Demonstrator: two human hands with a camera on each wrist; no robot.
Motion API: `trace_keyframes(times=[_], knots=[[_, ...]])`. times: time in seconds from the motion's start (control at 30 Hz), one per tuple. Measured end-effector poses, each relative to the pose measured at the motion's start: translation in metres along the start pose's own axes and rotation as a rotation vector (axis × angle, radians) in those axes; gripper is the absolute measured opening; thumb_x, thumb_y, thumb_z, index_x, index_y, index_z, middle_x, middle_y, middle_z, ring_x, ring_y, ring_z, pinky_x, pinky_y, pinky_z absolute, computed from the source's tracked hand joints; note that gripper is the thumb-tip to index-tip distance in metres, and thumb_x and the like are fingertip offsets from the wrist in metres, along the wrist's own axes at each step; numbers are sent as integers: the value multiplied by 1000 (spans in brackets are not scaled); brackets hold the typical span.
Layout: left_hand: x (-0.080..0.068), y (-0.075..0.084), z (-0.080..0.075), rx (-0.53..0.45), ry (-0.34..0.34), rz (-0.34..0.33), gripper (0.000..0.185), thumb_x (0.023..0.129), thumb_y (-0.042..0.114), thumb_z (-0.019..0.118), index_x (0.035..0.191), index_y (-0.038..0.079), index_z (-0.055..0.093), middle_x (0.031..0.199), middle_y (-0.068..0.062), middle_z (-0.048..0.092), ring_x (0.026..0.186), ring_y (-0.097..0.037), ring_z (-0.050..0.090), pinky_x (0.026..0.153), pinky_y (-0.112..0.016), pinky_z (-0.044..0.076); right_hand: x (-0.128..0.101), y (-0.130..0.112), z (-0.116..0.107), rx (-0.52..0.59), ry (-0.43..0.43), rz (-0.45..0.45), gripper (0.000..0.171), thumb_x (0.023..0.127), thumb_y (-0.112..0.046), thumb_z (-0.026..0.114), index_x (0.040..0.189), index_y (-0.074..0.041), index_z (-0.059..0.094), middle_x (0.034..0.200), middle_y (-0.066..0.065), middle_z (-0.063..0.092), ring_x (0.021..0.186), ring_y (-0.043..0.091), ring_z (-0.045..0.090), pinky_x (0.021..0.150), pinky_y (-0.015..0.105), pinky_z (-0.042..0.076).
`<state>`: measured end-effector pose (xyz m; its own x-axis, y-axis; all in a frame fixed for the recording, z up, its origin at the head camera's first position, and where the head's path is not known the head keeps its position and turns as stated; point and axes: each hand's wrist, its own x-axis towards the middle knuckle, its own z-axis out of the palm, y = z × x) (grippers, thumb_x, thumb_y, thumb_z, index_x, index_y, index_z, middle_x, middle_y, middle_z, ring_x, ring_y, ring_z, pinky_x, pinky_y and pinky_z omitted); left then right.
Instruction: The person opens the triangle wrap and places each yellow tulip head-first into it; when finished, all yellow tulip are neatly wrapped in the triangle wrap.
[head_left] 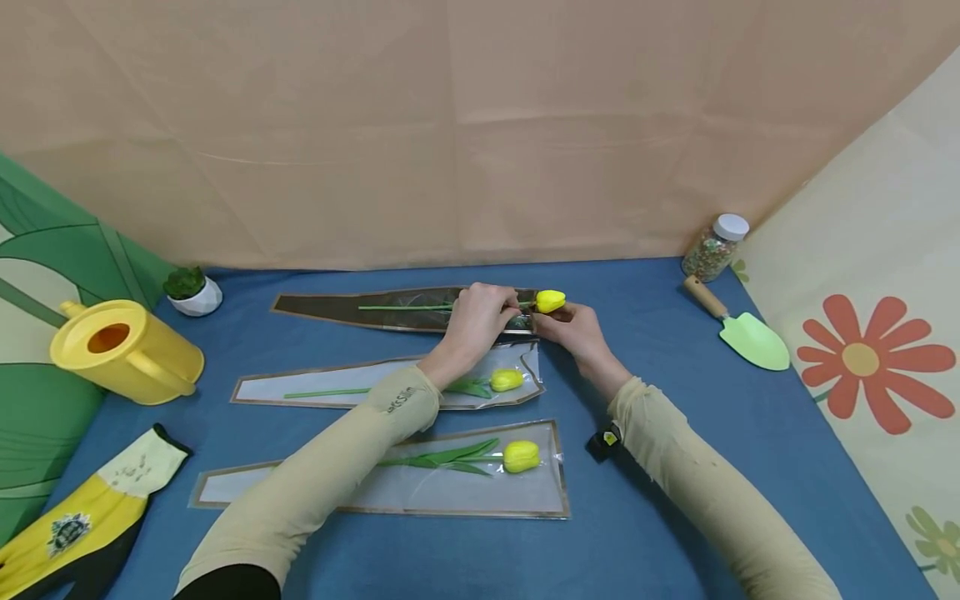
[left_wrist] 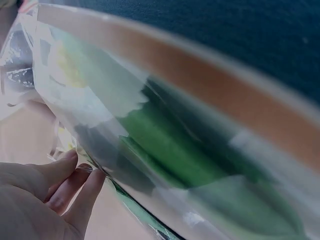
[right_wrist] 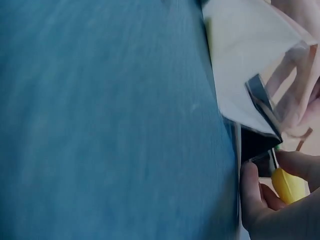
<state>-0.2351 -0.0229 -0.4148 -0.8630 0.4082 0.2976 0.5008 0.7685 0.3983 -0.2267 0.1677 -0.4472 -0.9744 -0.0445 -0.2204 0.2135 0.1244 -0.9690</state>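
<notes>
On the blue table, the farthest of three clear sleeves (head_left: 397, 308) holds a yellow tulip (head_left: 550, 301), whose head pokes out of the wide end. My left hand (head_left: 495, 315) grips the sleeve's open end over the stem. In the left wrist view its fingers (left_wrist: 75, 185) touch the clear film (left_wrist: 90, 110), with green leaves (left_wrist: 170, 150) inside. My right hand (head_left: 564, 321) is just right of the flower. In the right wrist view, thumb and fingers (right_wrist: 252, 192) pinch the yellow tulip head (right_wrist: 287, 186) at the sleeve's edge (right_wrist: 257, 145).
Two more sleeved tulips (head_left: 506, 380) (head_left: 521, 456) lie nearer me. At the left are a yellow watering can (head_left: 123, 350), a small potted plant (head_left: 192, 292) and a yellow glove (head_left: 82, 517). A jar (head_left: 714, 247) and a green trowel (head_left: 742, 329) lie at the right.
</notes>
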Motion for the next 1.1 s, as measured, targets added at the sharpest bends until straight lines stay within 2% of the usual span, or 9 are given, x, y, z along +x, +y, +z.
trace_keyframes(times=[0.3, 0.43, 0.57, 0.67, 0.9, 1.1], knots=[[0, -1, 0, -1, 13, -1, 7, 99, 17, 80, 98, 12, 84, 92, -2, 80, 73, -17, 71, 66, -33, 58, -2, 0, -11, 15, 10, 6, 50, 104, -5, 71, 148, 12, 54, 135, 29, 63, 100, 11, 73, 97, 31, 58], [-1, -2, 1, -15, 30, 7, 6, 98, 16, 81, 97, 11, 84, 92, -3, 80, 74, -17, 72, 68, -34, 59, -2, -1, -16, 9, 19, 10, 53, 104, -4, 70, 152, 11, 51, 141, 31, 60, 113, 23, 72, 100, 33, 57], [-2, -3, 1, -25, 33, 11, 5, 98, 15, 81, 97, 10, 83, 92, -3, 80, 73, -17, 72, 68, -33, 59, -3, -1, -20, -15, 30, 3, 52, 105, -2, 67, 153, 10, 50, 144, 32, 58, 127, 37, 65, 103, 35, 55], [-2, -3, 2, -25, 32, 15, 6, 98, 15, 81, 97, 10, 83, 92, -4, 80, 73, -17, 72, 68, -33, 59, -4, -1, -23, -38, 41, -13, 47, 107, -1, 65, 151, 10, 53, 145, 31, 57, 131, 41, 62, 103, 35, 56], [0, -1, 4, -44, 17, 17, 7, 99, 14, 79, 100, 8, 83, 94, -5, 80, 75, -17, 73, 69, -31, 59, -5, 0, -26, -44, 67, -55, 39, 107, 1, 63, 144, 10, 59, 137, 29, 58, 124, 40, 67, 99, 32, 57], [1, 0, 5, -32, 17, 12, 8, 100, 16, 79, 101, 9, 83, 94, -4, 80, 73, -16, 71, 68, -31, 58, -4, -2, -24, -13, 50, -72, 35, 107, 1, 64, 140, 12, 62, 133, 32, 62, 111, 27, 73, 99, 33, 57]])
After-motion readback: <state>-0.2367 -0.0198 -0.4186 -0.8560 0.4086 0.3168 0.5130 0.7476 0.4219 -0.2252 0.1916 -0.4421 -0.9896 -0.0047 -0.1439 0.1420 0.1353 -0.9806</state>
